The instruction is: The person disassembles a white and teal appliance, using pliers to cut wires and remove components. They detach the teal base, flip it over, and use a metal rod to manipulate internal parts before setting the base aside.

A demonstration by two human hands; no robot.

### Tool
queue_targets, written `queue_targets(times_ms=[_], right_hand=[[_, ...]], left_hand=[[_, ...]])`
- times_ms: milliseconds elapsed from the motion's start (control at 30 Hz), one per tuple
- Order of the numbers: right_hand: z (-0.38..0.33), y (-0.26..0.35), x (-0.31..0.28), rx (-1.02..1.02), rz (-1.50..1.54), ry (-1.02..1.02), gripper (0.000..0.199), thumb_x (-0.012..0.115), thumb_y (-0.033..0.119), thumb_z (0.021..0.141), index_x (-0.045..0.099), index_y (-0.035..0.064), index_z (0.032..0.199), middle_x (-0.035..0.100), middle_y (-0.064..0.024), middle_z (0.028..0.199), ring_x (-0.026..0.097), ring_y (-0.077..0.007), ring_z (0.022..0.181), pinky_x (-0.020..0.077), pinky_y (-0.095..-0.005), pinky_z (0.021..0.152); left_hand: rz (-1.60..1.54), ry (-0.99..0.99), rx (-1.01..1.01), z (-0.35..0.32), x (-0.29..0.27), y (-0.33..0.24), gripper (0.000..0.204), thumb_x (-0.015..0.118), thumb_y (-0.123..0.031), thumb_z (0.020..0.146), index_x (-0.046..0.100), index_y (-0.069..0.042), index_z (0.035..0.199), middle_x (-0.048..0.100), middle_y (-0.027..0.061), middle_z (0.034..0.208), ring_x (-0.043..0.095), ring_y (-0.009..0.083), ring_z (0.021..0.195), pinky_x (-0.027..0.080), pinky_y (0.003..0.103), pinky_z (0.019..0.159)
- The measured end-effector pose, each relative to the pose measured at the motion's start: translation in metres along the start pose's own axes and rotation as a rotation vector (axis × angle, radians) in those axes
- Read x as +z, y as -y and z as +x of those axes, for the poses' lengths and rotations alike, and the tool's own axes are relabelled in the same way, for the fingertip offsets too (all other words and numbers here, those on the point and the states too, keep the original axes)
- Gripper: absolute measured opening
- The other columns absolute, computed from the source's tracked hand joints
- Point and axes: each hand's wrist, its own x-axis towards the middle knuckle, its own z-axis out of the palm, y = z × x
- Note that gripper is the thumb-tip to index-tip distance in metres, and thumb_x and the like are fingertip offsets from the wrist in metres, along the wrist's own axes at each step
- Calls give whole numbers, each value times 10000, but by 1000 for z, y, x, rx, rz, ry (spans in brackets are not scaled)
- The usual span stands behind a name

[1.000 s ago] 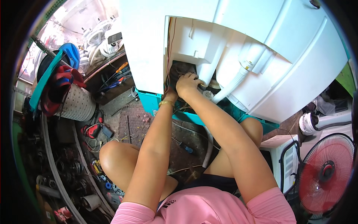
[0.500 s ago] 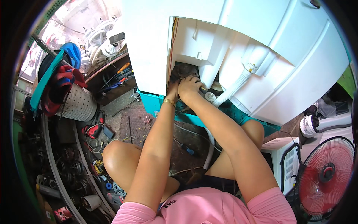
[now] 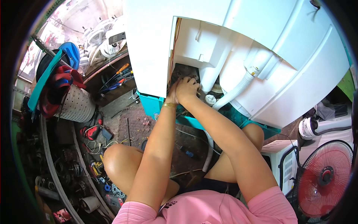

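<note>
The white machine (image 3: pixel 149 48) stands open around the right fingers (image 3: pixel 192 81).

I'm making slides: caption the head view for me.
Left hand and right hand reach into an open white casing with a teal base.

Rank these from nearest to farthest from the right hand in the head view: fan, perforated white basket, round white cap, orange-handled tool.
From the right hand:
1. Round white cap: just right, slightly lower in view.
2. Orange-handled tool: left, slightly higher.
3. Perforated white basket: farther left.
4. Fan: far lower right.
</note>
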Motion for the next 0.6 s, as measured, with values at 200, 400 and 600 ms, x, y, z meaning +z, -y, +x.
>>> queue_targets(times_ms=[200,400,600], right_hand=[[-18,-40,14,-117,1175,-145,513,758,151,733,515,30,1168,482,-202,1254,568,-343,994,473,-553,863],[-43,-47,22,413,2400,1043,352,673,226,819,567,75,1119,593,-150,1027,568,-361,993,481,-536,882],[-37,-58,25,365,2626,1007,186,528,215,870,559,102,1014,550,-109,865,510,-233,773,431,-345,658]], left_hand=[[109,-370,25,-9,3,-7,468,329,-385,1034,596,-18,1145,698,119,1003,679,234,829,570,344,695],[155,-47,-107,-20,-21,-28,584,210,-427,1042,593,4,1134,691,137,963,676,247,785,582,345,570],[437,-367,-65,-16,-2,-12,566,271,-456,1029,585,2,1134,672,131,1005,657,222,797,562,323,666]])
